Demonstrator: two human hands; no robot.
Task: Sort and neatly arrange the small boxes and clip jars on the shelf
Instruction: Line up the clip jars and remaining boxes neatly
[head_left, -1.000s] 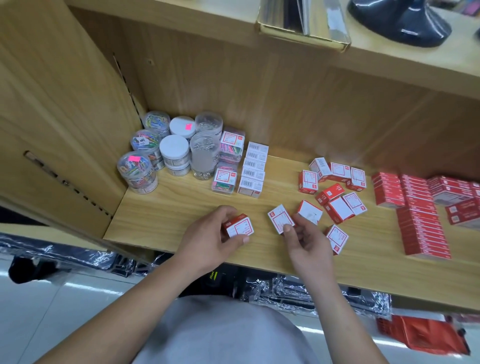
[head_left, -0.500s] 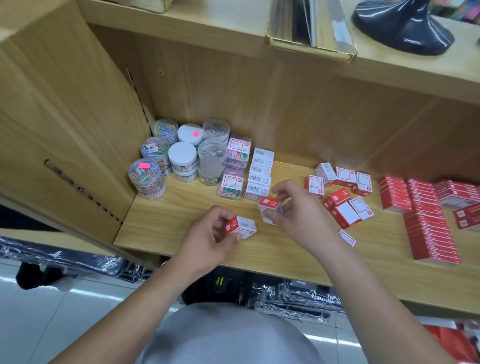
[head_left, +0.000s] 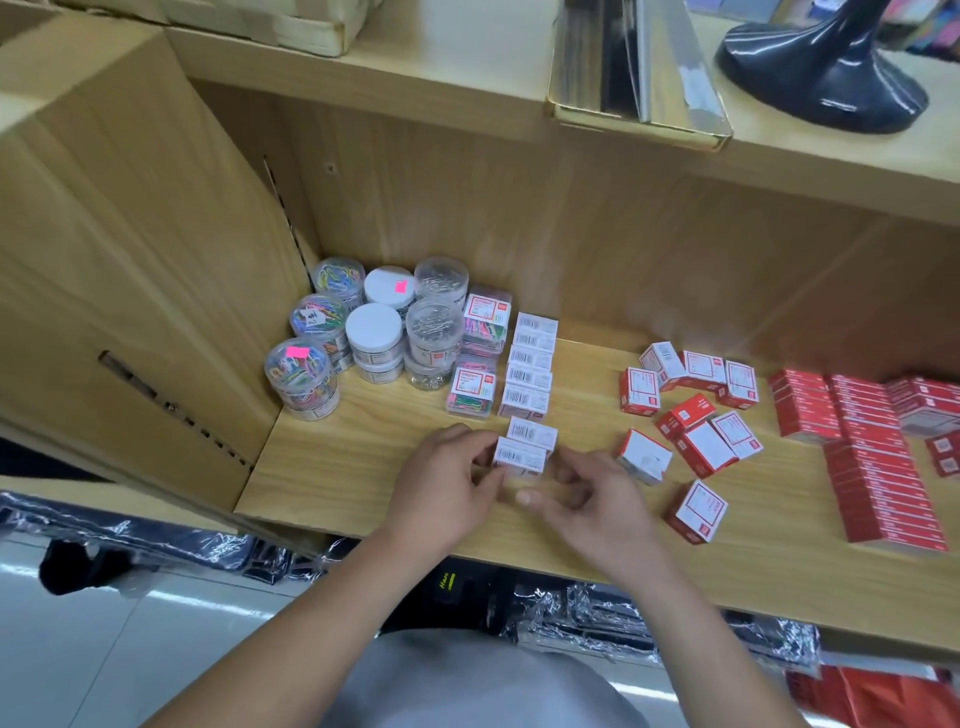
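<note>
Low in the centre of the frame, the left hand pinches the left end of a small white box, which lies barcode side up, with its fingers curled against it. The right hand sits just right of that box with its fingers curled. I cannot tell whether they touch the box's right end. The box is on the wooden shelf, close against a second barcode box just above it in the frame. Above that, a row of barcode boxes runs towards the back wall. Left of the row stand two clear clip boxes. Further left, in the corner, the clip jars cluster together — some with white lids, some showing coloured clips. At centre right, loose red-and-white boxes lie scattered at odd angles — well apart from the hands. At the right edge, red stacks lie in rows.
</note>
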